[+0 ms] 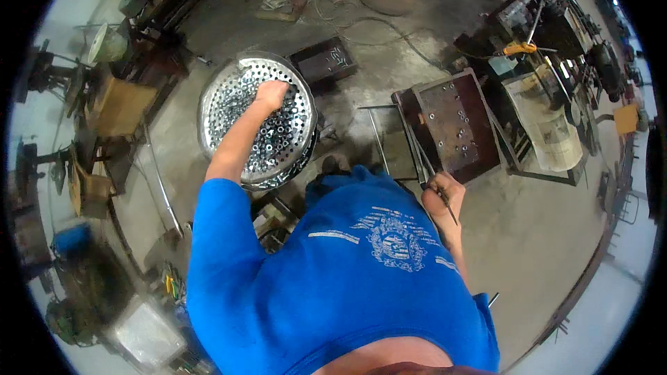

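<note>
My left hand (pixel 273 94) reaches over a round perforated metal tray (pixel 299 125) at the left. Its fingers are curled closed, and anything inside them is hidden. Many small shiny metal nuts (pixel 267 146) lie heaped in the tray, below and beside that hand. My right hand (pixel 445 196) is closed around a thin dark metal rod (pixel 426 160), which slants up toward a rusty rectangular metal tray (pixel 479 107). Several loose nuts (pixel 464 146) are scattered on that rusty tray.
Behind the round tray sits a dark metal box (pixel 323 62) with small parts in it. A workbench (pixel 542 114) with paper and a yellow-handled tool (pixel 520 48) stands at the right. Cables (pixel 396 22) run across the floor. Cardboard (pixel 124 107) and machinery are on the left.
</note>
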Demonstrator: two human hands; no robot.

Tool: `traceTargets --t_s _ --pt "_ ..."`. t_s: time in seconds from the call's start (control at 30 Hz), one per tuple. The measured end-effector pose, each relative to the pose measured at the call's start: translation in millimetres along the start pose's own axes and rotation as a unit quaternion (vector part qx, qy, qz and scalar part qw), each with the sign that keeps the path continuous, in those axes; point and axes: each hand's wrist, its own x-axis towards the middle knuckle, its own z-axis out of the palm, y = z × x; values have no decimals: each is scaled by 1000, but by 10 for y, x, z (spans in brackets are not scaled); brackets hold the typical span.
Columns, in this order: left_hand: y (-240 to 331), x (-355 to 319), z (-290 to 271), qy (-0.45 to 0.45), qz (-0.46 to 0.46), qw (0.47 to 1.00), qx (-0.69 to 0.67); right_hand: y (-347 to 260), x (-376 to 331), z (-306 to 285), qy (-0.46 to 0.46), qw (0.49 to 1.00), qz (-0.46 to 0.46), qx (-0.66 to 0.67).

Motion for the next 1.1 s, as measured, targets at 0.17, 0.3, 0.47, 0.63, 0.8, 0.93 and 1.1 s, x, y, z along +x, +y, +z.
traceTargets --t_s 0.17,0.3,0.47,0.63,0.8,0.93,1.1 --pt "-30 37 7 -14 32 999 35 34 -105 45 3 1000 20 10" --pt "10 36 -1 -17 28 998 46 8 -92 64 -13 1000 4 -4" --pt "-3 51 -71 -46 13 997 53 -58 -88 93 -12 1000 3 22" --pt "-32 28 51 2 21 998 61 10 -155 80 -12 1000 19 5" --pt "13 85 129 -12 18 996 89 8 -177 66 -15 1000 4 2" --pt "14 124 67 -9 -27 998 55 7 -188 45 -13 1000 7 3" --pt "441 -204 -430 77 -9 960 -269 -50 -90 42 -47 997 -19 52"
